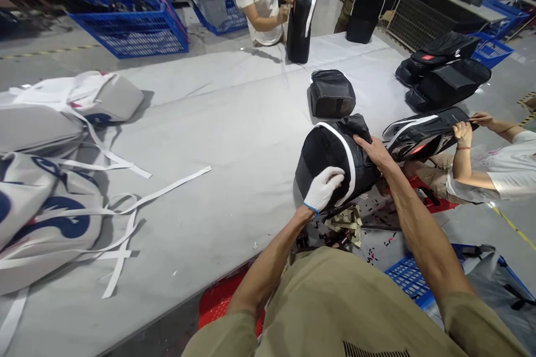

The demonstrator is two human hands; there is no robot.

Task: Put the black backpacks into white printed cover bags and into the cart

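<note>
A black bag with white piping (330,148) lies at the near right edge of the grey table (234,122). My left hand (323,188), in a white glove, presses against the bag's near end. My bare right hand (374,152) grips the bag's right side near the top. Both hands hold this bag just above the table's corner.
A smaller black bag (332,92) lies beyond mine. White and grey bags with loose straps (50,178) pile at the left. A co-worker's hands (464,131) hold another black bag (422,134) on the right. Two people stand at the far end with upright black bags (300,19). Blue crates (134,22) sit behind.
</note>
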